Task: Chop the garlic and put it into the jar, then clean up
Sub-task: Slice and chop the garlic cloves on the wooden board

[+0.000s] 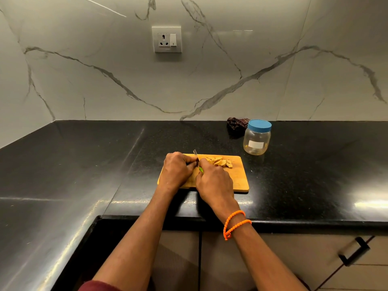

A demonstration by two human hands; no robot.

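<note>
A wooden cutting board (237, 179) lies on the black counter in front of me. Pale sliced pieces (220, 161) are heaped near its far edge. My right hand (214, 183) grips a knife (196, 155) with a green handle, blade pointing away and standing just left of the slices. My left hand (176, 171) is curled on the board's left part, fingertips against the blade; what it holds is hidden under its fingers. A clear plastic jar (257, 139) with a blue lid on stands beyond the board's right corner.
A dark crumpled cloth (237, 123) lies behind the jar by the marble wall. A wall socket (167, 38) sits above the counter. The counter's front edge runs under my forearms, with cabinet doors and a black handle (354, 252) below at right.
</note>
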